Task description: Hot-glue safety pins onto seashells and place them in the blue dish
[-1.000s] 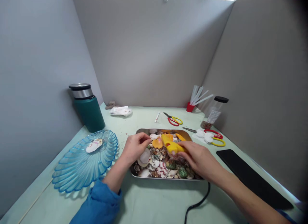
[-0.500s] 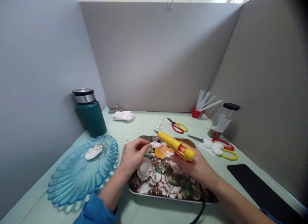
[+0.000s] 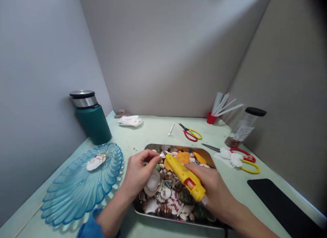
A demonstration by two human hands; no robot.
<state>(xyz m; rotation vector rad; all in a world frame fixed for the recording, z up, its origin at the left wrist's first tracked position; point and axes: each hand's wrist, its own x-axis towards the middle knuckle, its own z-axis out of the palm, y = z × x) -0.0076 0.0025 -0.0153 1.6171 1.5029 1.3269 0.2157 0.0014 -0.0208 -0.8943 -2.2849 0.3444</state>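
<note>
Blue in colour, one scalloped dish (image 3: 76, 198) carries at least one white seashell (image 3: 95, 163) near one teal flask (image 3: 94, 123). One left hand (image 3: 139, 169) presses thumb and forefinger together over one metal tray (image 3: 209, 157) of crowded shells (image 3: 175, 202); whether they pinch anything is unclear. One yellow glue gun (image 3: 182, 173) slants above the tray, wrapped by the fingers of the right hand (image 3: 216, 185). Farther right: two pairs of scissors (image 3: 188, 130), one red cup (image 3: 212, 118) with several translucent sticks (image 3: 218, 101), one black-lidded jar (image 3: 242, 132).
</note>
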